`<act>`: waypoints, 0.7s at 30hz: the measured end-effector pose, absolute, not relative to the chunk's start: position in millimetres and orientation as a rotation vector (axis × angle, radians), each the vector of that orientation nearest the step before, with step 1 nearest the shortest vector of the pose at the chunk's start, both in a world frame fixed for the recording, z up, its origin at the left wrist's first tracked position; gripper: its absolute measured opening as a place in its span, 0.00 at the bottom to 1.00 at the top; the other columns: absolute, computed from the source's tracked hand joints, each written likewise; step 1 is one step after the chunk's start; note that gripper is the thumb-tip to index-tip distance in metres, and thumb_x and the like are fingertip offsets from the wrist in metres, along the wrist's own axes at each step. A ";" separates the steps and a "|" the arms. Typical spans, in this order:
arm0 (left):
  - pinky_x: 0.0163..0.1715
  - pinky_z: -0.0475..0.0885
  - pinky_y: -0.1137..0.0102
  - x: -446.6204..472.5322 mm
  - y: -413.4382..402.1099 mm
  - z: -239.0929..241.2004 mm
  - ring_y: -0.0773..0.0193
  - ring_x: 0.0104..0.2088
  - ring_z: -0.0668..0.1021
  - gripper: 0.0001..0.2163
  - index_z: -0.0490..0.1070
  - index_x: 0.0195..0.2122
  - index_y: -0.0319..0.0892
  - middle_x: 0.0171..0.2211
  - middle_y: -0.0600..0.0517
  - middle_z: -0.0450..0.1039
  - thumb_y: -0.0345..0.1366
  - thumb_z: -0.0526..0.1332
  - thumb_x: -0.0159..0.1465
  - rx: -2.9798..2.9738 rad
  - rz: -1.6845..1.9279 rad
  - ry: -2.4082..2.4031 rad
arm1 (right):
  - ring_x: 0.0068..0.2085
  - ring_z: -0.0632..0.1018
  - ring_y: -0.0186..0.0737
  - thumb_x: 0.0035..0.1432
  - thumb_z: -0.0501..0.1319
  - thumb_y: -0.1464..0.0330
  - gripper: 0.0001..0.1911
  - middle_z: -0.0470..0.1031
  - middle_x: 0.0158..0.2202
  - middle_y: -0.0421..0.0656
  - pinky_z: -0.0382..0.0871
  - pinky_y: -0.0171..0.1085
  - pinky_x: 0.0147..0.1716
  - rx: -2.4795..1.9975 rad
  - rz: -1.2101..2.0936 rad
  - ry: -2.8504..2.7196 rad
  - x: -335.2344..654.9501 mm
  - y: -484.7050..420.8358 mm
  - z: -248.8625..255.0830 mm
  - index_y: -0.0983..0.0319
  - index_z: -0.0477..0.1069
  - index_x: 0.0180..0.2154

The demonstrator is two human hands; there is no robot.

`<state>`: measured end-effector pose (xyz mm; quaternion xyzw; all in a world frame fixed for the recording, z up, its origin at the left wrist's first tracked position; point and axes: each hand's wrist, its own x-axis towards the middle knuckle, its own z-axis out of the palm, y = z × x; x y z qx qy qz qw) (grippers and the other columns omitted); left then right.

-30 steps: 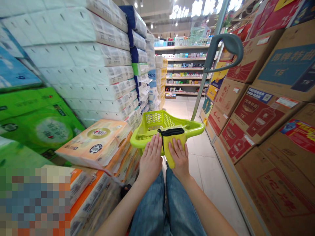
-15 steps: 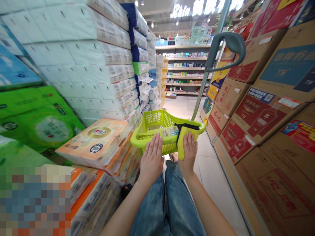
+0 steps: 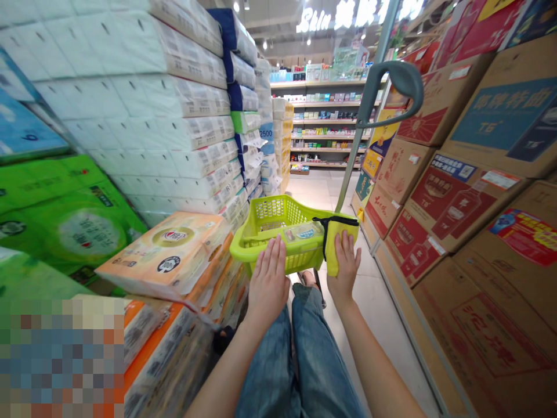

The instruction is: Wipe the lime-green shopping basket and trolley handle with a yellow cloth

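Observation:
A lime-green plastic shopping basket [image 3: 242, 248] with slotted sides stands in front of my knees. A clear-covered label [image 3: 301, 231] sits on its near rim. My left hand [image 3: 270, 283] lies flat against the near side, fingers stretched together, holding nothing. At the basket's near right corner, my right hand [image 3: 344, 262] holds a yellow cloth [image 3: 332, 247] with black edging, its fingers laid over the fabric. The cloth's upper edge reaches the rim. From the basket's right side a metal pole rises to a grey loop handle [image 3: 411, 81].
Tissue packs [image 3: 130, 104] are stacked high on the left, with orange packs [image 3: 169, 247] low beside the basket. Cardboard cartons [image 3: 467, 197] line the right on a low platform. A tiled aisle [image 3: 319, 181] leads to stocked shelves [image 3: 328, 121].
My right hand has slid a little to the right with the yellow cloth, along the basket's near rim. My left hand stays in place on the basket. The view has shifted slightly.

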<state>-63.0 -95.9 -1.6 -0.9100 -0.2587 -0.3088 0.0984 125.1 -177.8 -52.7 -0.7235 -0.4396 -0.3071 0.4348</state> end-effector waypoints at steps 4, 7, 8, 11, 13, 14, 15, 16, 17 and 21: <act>0.68 0.53 0.57 -63.9 -96.4 -1.3 0.54 0.71 0.52 0.37 0.40 0.71 0.32 0.71 0.40 0.49 0.27 0.54 0.61 -2.693 -0.922 -0.753 | 0.72 0.50 0.50 0.61 0.50 0.73 0.36 0.50 0.71 0.50 0.46 0.62 0.66 -1.750 -0.695 -1.065 89.8 -166.6 -45.7 0.58 0.47 0.70; 0.68 0.53 0.57 -64.9 -95.6 -1.4 0.53 0.71 0.52 0.35 0.42 0.71 0.31 0.71 0.39 0.49 0.28 0.52 0.62 -2.684 -0.914 -0.740 | 0.71 0.52 0.49 0.64 0.51 0.72 0.33 0.55 0.70 0.49 0.44 0.60 0.67 -1.726 -0.730 -1.276 56.7 -159.2 -45.8 0.57 0.50 0.69; 0.68 0.53 0.57 -65.1 -95.3 -1.4 0.53 0.71 0.52 0.34 0.43 0.70 0.31 0.70 0.39 0.49 0.28 0.52 0.63 -2.681 -0.910 -0.735 | 0.71 0.53 0.49 0.65 0.52 0.71 0.32 0.58 0.69 0.49 0.44 0.58 0.68 -1.723 -0.742 -1.345 50.1 -158.3 -46.9 0.57 0.51 0.69; 0.68 0.53 0.57 -65.3 -95.2 -0.7 0.53 0.71 0.51 0.35 0.42 0.70 0.30 0.71 0.39 0.49 0.28 0.52 0.62 -2.687 -0.892 -0.740 | 0.70 0.57 0.48 0.64 0.54 0.71 0.31 0.63 0.66 0.49 0.40 0.57 0.68 -1.734 -0.812 -1.434 52.5 -161.3 -51.3 0.57 0.54 0.68; 0.68 0.53 0.57 -65.3 -95.9 0.4 0.54 0.71 0.51 0.37 0.41 0.71 0.31 0.71 0.39 0.48 0.27 0.53 0.61 -2.702 -0.889 -0.752 | 0.69 0.58 0.48 0.63 0.54 0.71 0.31 0.64 0.66 0.49 0.38 0.58 0.68 -1.758 -0.863 -1.438 70.4 -166.5 -54.3 0.57 0.55 0.67; 0.68 0.53 0.56 -65.3 -96.4 1.0 0.54 0.71 0.51 0.38 0.40 0.71 0.32 0.71 0.39 0.48 0.27 0.53 0.60 -2.709 -0.893 -0.754 | 0.69 0.58 0.48 0.63 0.54 0.72 0.32 0.64 0.66 0.49 0.37 0.59 0.68 -1.770 -0.883 -1.419 81.8 -169.4 -55.5 0.57 0.55 0.67; 0.68 0.53 0.56 -65.3 -96.9 1.6 0.54 0.71 0.51 0.38 0.39 0.71 0.32 0.71 0.40 0.48 0.27 0.53 0.60 -2.717 -0.898 -0.754 | 0.69 0.58 0.48 0.63 0.54 0.72 0.33 0.63 0.66 0.50 0.38 0.59 0.68 -1.783 -0.894 -1.383 93.6 -172.3 -56.5 0.57 0.54 0.68; 0.68 0.52 0.57 -65.3 -97.3 2.0 0.55 0.71 0.51 0.39 0.38 0.71 0.33 0.71 0.40 0.48 0.27 0.53 0.59 -2.724 -0.902 -0.755 | 0.70 0.57 0.49 0.62 0.53 0.73 0.34 0.62 0.67 0.51 0.38 0.60 0.68 -1.795 -0.893 -1.330 104.5 -174.9 -57.2 0.57 0.52 0.68; 0.68 0.52 0.57 -65.2 -97.7 2.4 0.55 0.71 0.51 0.39 0.38 0.71 0.33 0.71 0.40 0.48 0.27 0.53 0.59 -2.729 -0.906 -0.756 | 0.70 0.56 0.49 0.62 0.53 0.73 0.34 0.60 0.67 0.52 0.39 0.61 0.67 -1.805 -0.882 -1.265 113.5 -176.9 -57.4 0.58 0.51 0.69; 0.68 0.51 0.57 -64.9 -98.3 2.4 0.54 0.71 0.51 0.40 0.37 0.71 0.33 0.71 0.40 0.47 0.27 0.54 0.59 -2.742 -0.915 -0.761 | 0.71 0.52 0.51 0.62 0.52 0.71 0.36 0.54 0.70 0.53 0.41 0.62 0.67 -1.825 -0.769 -1.078 119.0 -176.9 -53.7 0.58 0.46 0.70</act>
